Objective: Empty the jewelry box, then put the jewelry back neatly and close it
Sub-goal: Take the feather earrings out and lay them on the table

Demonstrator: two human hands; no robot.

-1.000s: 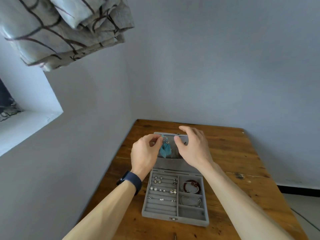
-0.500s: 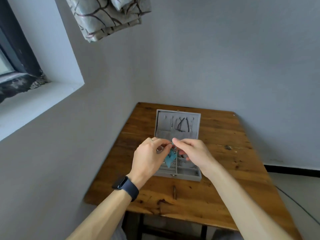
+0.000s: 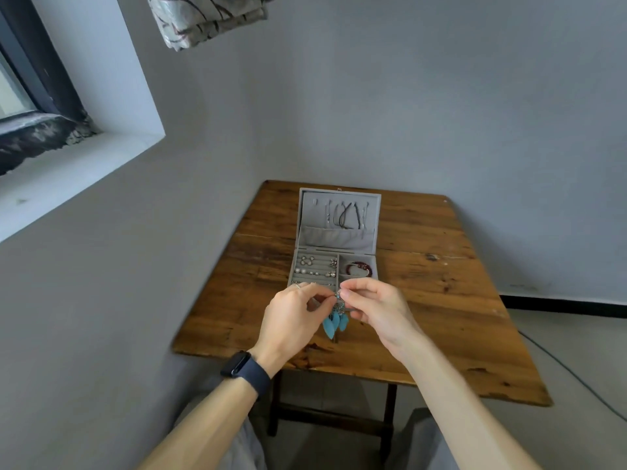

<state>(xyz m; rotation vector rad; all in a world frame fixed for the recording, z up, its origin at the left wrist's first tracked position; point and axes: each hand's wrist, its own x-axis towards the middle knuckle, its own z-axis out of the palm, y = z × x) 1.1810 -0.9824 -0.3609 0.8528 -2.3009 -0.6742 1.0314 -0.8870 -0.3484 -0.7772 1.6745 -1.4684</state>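
Note:
A grey jewelry box (image 3: 299, 239) stands open on the wooden table (image 3: 441, 283), lid upright at the back with necklaces (image 3: 346, 215) hanging inside. Its tray holds several small earrings (image 3: 314, 268) on the left and a red bracelet (image 3: 359, 268) on the right. In front of the box, my left hand (image 3: 291, 320) and my right hand (image 3: 380, 308) both pinch the metal top of a blue feather earring (image 3: 334, 322), which dangles between them above the table's near part. The front of the tray is hidden behind my hands.
The table stands in a corner of grey walls. A window sill (image 3: 78, 171) is at the left and a patterned curtain (image 3: 210, 18) hangs above. A cable (image 3: 576, 378) runs on the floor at the right. My knees sit under the table's near edge.
Both hands have drawn the blue feather earring from in front of the lid back toward me, past the tray's front. The view has pulled back from the table.

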